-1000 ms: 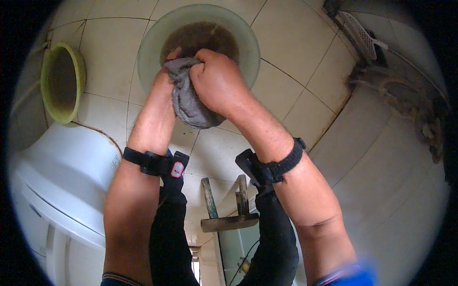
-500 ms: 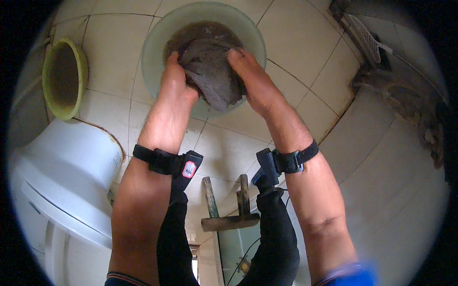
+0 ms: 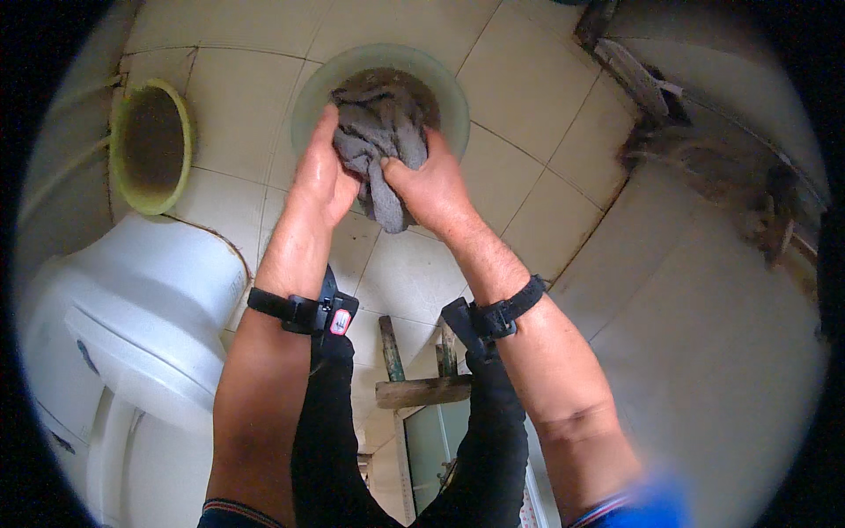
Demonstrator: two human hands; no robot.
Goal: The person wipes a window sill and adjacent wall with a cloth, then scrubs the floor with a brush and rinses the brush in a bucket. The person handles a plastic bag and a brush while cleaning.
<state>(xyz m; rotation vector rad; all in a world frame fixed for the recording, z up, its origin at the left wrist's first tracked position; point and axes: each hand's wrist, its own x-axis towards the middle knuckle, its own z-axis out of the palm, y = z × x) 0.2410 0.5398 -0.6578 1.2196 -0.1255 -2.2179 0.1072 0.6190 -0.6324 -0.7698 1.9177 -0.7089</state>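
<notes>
A wet, dark grey cloth (image 3: 374,132) is bunched between my hands, over a round pale green basin (image 3: 304,123) of murky brown water. My left hand (image 3: 327,176) presses against the cloth's left side with its palm. My right hand (image 3: 429,183) grips the right side, its thumb pushed into the folds near the middle. One end of the cloth hangs down between my wrists. Some fingers of both hands are hidden behind the cloth.
A yellow-green basin (image 3: 187,158) of dark water stands to the left, beside a white, rounded toilet-like fixture (image 3: 167,273). Between my legs is a small wooden stool (image 3: 422,392). Dirty pipe-like clutter (image 3: 713,167) lies along the right. Tiles (image 3: 528,106) cover the floor.
The cloth has been gathered into a tighter bunch. My right hand has turned inward, its thumb now on the folds. The view has shifted, so the basin appears lower.
</notes>
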